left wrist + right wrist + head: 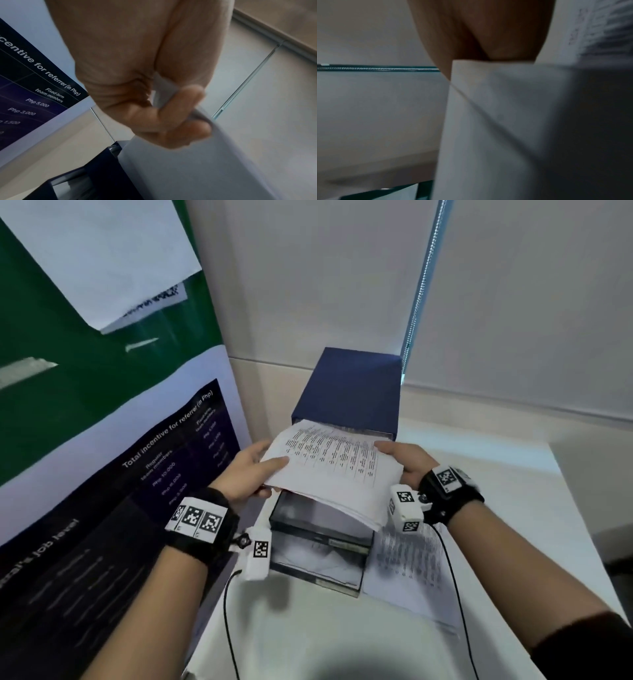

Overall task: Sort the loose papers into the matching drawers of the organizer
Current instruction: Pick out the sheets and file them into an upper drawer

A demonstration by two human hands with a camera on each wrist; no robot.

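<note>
A thin stack of printed papers [332, 467] is held tilted above the open drawers of a dark blue organizer [349, 388]. My left hand [260, 467] pinches the stack's left edge, thumb on top; in the left wrist view its fingers [180, 121] curl under the stack's pale underside [197, 169]. My right hand [400, 457] grips the right edge, and the right wrist view is filled by the same stack [496, 121]. Two drawers [318, 525] are pulled out under the papers; the lower one [318, 566] holds white sheets.
More printed sheets [411, 570] lie on the white table [342, 638] right of the drawers. A dark poster board [120, 491] stands close on the left. A wall and a window blind with a bead chain [416, 302] are behind the organizer.
</note>
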